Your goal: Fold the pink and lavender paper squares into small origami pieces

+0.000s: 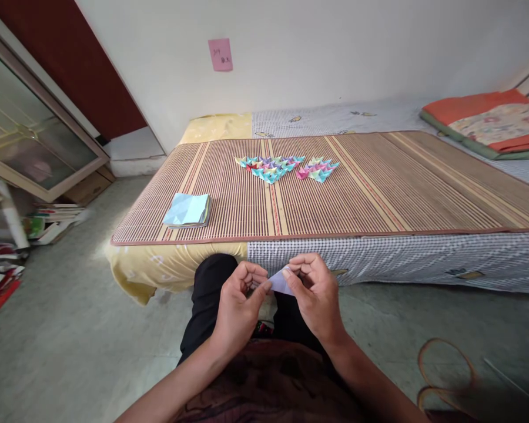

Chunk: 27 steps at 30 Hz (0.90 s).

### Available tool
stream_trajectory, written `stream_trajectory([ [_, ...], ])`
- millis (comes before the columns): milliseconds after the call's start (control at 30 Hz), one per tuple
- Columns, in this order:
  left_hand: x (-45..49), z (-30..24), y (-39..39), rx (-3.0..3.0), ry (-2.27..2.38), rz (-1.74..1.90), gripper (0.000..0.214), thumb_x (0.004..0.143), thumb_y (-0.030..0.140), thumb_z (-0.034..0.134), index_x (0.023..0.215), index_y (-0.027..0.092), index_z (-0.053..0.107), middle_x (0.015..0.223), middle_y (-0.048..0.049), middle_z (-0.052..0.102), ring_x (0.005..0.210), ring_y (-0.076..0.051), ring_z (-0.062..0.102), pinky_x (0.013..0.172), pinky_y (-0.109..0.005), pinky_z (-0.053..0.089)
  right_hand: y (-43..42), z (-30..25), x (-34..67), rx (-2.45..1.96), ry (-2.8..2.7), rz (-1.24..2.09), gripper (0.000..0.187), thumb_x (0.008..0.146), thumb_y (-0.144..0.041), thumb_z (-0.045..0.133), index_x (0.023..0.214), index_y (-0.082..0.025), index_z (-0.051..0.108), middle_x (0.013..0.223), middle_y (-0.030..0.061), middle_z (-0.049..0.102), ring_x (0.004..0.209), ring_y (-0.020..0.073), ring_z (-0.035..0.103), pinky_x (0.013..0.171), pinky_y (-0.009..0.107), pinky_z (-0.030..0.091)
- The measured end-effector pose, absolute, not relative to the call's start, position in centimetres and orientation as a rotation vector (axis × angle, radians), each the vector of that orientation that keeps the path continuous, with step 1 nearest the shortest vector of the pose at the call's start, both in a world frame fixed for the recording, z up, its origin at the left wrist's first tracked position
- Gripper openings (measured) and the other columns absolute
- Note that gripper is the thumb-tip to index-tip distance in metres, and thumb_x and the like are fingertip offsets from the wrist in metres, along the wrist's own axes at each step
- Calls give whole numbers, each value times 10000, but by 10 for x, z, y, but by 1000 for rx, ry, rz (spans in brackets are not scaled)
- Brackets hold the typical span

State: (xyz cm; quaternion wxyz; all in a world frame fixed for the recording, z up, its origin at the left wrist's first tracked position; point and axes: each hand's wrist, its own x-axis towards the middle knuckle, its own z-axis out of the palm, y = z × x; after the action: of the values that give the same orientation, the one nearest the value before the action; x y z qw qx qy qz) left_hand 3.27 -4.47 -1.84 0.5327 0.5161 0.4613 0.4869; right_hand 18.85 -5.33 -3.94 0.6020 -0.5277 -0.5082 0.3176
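A small piece of folded lavender paper (281, 283) is held above my lap, between both hands. My left hand (245, 294) pinches its left corner between thumb and fingers. On the other side, my right hand (314, 291) grips the upper right part, the thumb lying across the front. Beyond them on the striped bamboo mat (229, 220) sit two clusters of folded paper pieces in several colours, a larger cluster (271, 168) and a smaller cluster (318, 170) to its right. A stack of square paper (187, 210), light blue on top, lies at the mat's front left.
The mat covers a bed with a checked sheet (401, 258) and a yellow cloth (176, 264). Folded bedding (489, 123) lies at the far right. A pink note (220, 54) is on the wall. Books (55, 220) and a glass-panelled cabinet door (30, 135) stand left.
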Motion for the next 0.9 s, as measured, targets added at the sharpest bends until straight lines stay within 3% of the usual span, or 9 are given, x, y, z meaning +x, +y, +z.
stream_trajectory([
  [167, 31, -14, -41, 1135, 1017, 1099, 265, 865, 392, 782, 965, 175, 668, 756, -6, 677, 711, -157, 643, 707, -275, 529, -51, -38, 193, -1215, -1177, 750, 118, 919, -289, 690, 975, -225, 608, 807, 3, 683, 702, 169, 672, 632, 283, 545],
  [267, 30, -13, -37, 1140, 1000, 1006, 368, 811, 464, 832, 982, 173, 684, 777, -13, 685, 714, -157, 619, 679, -262, 487, -51, -37, 193, -1199, -1229, 742, 94, 924, -279, 680, 958, -228, 608, 826, 6, 678, 739, 176, 683, 657, 289, 561],
  [367, 29, -15, -34, 1176, 1014, 864, 408, 730, 509, 882, 808, 165, 678, 709, 5, 626, 641, -134, 526, 604, -244, 399, -52, -37, 192, -1181, -1321, 760, 62, 927, -250, 663, 950, -233, 608, 835, 8, 684, 753, 180, 688, 667, 293, 570],
  [533, 29, -22, -34, 1231, 1059, 760, 513, 725, 582, 855, 607, 187, 550, 569, 61, 403, 548, -98, 304, 526, -248, 212, -52, -36, 192, -1155, -1381, 760, 53, 921, -214, 639, 959, -238, 611, 861, 5, 687, 763, 173, 686, 675, 286, 571],
  [900, 28, -23, -37, 1307, 1032, 764, 530, 846, 648, 719, 616, 183, 607, 593, -3, 549, 582, -136, 426, 569, -259, 320, -47, -40, 195, -1143, -1404, 830, 76, 926, -221, 665, 979, -227, 611, 843, -3, 679, 765, 165, 687, 692, 282, 550],
])
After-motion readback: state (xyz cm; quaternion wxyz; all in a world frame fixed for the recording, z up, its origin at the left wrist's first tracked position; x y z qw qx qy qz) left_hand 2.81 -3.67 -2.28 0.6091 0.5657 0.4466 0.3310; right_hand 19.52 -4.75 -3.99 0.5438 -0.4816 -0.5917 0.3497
